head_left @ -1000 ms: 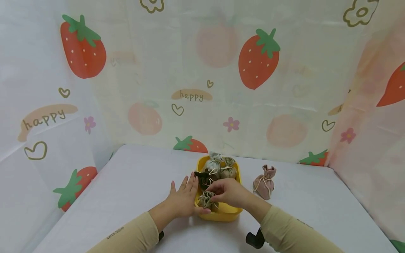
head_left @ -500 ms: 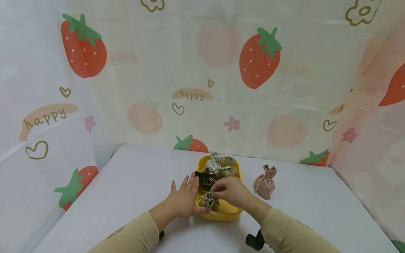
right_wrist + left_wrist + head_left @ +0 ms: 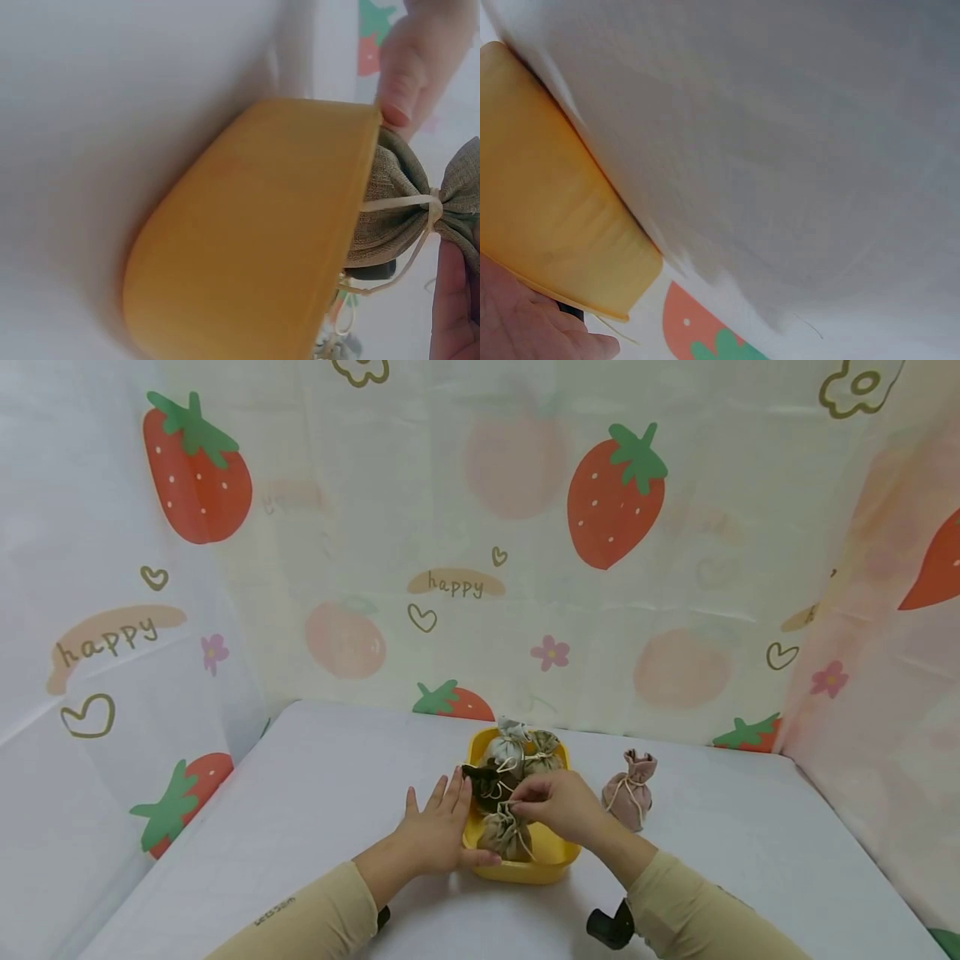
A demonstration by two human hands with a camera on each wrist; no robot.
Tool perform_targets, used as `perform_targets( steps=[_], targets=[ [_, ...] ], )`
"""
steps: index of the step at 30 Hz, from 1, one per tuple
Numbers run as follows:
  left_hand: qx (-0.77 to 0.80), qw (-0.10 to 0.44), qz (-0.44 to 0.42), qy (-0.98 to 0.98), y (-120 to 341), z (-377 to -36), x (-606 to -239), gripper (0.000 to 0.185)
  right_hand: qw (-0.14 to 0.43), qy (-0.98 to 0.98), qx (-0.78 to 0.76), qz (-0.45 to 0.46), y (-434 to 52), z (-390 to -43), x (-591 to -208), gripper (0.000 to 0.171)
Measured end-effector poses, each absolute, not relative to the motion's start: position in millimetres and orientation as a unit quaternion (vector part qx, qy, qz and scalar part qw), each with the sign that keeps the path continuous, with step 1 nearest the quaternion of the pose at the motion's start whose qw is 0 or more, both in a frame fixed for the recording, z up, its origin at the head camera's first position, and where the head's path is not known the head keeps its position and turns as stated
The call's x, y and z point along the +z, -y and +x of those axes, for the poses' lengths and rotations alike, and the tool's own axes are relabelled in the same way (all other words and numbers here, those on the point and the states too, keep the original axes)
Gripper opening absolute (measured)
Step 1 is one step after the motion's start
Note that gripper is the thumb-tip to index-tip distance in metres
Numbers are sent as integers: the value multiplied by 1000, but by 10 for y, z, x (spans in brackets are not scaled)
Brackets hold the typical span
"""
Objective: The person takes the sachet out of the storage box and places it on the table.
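Observation:
My right hand [image 3: 561,803] pinches the gathered neck of an olive-khaki drawstring pouch [image 3: 506,837] at the near end of a yellow plastic basin [image 3: 542,873]. In the right wrist view that pouch [image 3: 394,202] bulges above the rim, a cream cord tied round its neck. My left hand [image 3: 433,837] lies along the basin's left rim, fingers straight and spread, thumb toward the near edge. Behind the held pouch sit a dark brown pouch [image 3: 489,785], a pale grey pouch [image 3: 504,748] and a tan pouch [image 3: 543,752], all inside the basin.
A dusty-pink drawstring pouch [image 3: 628,792] stands on the white table [image 3: 360,752], right of the basin. Black wrist-worn pieces [image 3: 611,927] show near the right sleeve. A strawberry-print cloth [image 3: 450,635] walls the table's back and sides.
The khaki pouch has tipped more upright and shifted slightly right as the right hand took it by the neck and moved with it. The left hand has stayed in place.

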State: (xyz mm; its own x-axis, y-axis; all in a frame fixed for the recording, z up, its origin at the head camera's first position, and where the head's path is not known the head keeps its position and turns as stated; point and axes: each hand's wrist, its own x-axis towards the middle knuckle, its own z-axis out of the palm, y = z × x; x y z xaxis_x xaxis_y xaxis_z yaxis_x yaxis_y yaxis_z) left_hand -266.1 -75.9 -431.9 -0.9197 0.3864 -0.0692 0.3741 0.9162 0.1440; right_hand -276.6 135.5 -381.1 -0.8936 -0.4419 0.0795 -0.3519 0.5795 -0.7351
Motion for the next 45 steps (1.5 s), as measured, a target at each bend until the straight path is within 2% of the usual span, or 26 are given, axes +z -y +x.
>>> perform_targets(
  steps=[19, 26, 32, 38, 45],
  targets=[
    [66, 48, 197, -977, 758, -2638, -4282, 120, 40, -869, -454, -193, -1481, -2731, -3569, 5],
    [74, 51, 197, -976, 753, -2620, -4260, 118, 13, -867, -464, -180, -1581, -2730, -3447, 8],
    [71, 44, 198, -977, 749, -2618, -4278, 118, 20, -844, -512, -159, -1707, -2736, -3344, 12],
    [72, 44, 197, -977, 741, -2607, -4272, 119, -14, -847, -504, -169, -1862, -2746, -3238, 16],
    [71, 49, 193, -977, 743, -2619, -4267, 117, -46, -857, -495, -138, -2071, -2761, -3132, 20]
  ],
)
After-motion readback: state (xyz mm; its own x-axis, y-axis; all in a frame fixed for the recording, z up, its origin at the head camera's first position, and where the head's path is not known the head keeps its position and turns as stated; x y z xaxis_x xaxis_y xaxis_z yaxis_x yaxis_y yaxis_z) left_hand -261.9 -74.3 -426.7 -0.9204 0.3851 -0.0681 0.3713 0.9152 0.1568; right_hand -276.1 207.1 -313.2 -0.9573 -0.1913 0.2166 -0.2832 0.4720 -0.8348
